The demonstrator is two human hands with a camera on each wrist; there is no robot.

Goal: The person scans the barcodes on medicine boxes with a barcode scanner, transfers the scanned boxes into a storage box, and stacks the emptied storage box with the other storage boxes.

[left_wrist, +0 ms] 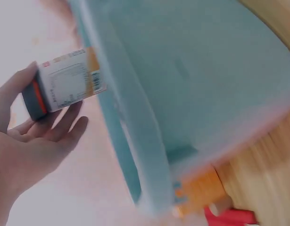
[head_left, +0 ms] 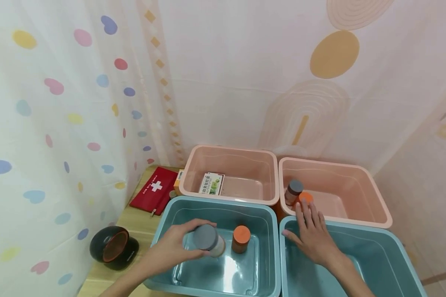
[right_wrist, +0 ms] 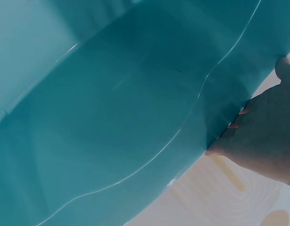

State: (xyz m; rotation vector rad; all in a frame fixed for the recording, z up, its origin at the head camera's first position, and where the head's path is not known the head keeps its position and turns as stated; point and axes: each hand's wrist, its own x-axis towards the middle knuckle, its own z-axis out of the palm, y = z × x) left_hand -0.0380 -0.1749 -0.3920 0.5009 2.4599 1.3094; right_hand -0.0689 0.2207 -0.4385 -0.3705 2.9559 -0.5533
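Note:
My left hand (head_left: pixel 175 246) pinches a grey-lidded bottle (head_left: pixel 205 237) by its lid, thumb on one side and fingers on the other, over the left blue bin (head_left: pixel 275 255). In the left wrist view the bottle (left_wrist: pixel 71 80) shows a white label with a barcode. An orange-lidded bottle (head_left: pixel 241 235) stands upright in that bin. My right hand (head_left: pixel 316 241) reaches over the far rim of the right blue bin, fingers extended. Its fingertips overlap another orange-lidded bottle (head_left: pixel 305 197) in the right pink bin (head_left: pixel 379 206); contact is unclear. Beside that stands a grey-lidded bottle (head_left: pixel 294 188).
The left pink bin (head_left: pixel 230 150) holds a white and green box (head_left: pixel 212 183). Left of the bins lie a red first aid pouch (head_left: pixel 154 190) and a black rounded object (head_left: pixel 113 247) on the wooden table (head_left: pixel 141 225). A patterned curtain (head_left: pixel 223 82) hangs behind.

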